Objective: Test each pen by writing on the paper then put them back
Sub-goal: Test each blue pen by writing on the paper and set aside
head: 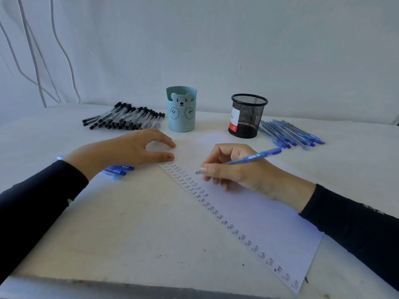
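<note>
the right hand pinches a blue pen at the paper, the left hand only presses its corner with loose fingers, so the sheet may slide.

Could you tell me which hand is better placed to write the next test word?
Right: the right hand grips the blue pen, tip at the paper; the left hand rests empty beside its corner.

views: one, head-worn, wide-angle | stood: over the near edge of the table | faced: forward and down toward the far wall | range: close, left hand and right hand filled mid-frame, sleeves ran off the near corners | far: cups sat small at centre, table's far edge curved in frame
</note>
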`<state>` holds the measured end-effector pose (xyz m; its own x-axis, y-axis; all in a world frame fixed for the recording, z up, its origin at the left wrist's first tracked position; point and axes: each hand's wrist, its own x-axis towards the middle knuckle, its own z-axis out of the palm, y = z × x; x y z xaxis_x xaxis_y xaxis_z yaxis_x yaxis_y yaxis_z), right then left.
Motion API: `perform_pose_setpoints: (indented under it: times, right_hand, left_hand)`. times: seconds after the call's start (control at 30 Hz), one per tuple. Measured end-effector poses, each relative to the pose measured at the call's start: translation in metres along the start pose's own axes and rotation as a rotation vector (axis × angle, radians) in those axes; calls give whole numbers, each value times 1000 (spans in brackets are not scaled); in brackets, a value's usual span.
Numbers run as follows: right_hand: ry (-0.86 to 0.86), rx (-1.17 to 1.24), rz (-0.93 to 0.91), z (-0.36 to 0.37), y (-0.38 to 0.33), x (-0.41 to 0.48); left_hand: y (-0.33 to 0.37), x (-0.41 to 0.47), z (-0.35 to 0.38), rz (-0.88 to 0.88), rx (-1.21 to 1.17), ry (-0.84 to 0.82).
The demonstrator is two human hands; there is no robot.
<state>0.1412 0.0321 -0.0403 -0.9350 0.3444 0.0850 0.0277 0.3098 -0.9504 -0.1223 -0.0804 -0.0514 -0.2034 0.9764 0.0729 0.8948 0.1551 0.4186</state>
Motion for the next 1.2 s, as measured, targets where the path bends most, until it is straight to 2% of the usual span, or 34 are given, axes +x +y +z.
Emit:
perform_pose_setpoints:
  times: [0.27, 0.7, 1.2]
  right_hand:
    - [185, -148, -67, 21, 5, -1]
    - [107, -130, -45, 22, 7, -1]
    - [130, -176, -44, 22, 3, -3]
  left_hand:
    - [0, 1, 0, -1, 0, 1]
    - [1, 0, -1, -15, -3, -16]
    - [0, 0, -1, -13, 2, -17]
